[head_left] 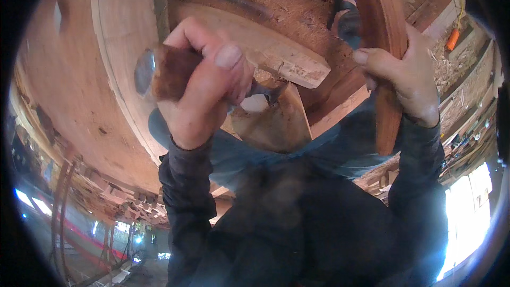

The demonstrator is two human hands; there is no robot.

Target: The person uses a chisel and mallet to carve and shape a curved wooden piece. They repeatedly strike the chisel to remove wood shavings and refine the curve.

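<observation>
My left hand (207,82) is closed around a tool with a thick brown wooden handle (178,72). A shiny rounded metal end caps the handle at the left. Dark metal shows past my fingers on the other side, but the tool's kind is unclear. My right hand (404,74) grips a long, curved reddish-brown wooden piece (385,16), with the thumb across its front. This piece stands roughly upright in view and narrows to its lower end. Between my hands, a pale wooden block (279,122) rests by my legs, partly hidden behind the left hand.
A thick pale plank (255,37) lies beyond the block. At the left rises a large curved wooden panel (69,90). Wood chips and scraps cover the brown floor (297,10). An orange object (452,40) sits at the far right; a sandalled foot (346,8) shows ahead.
</observation>
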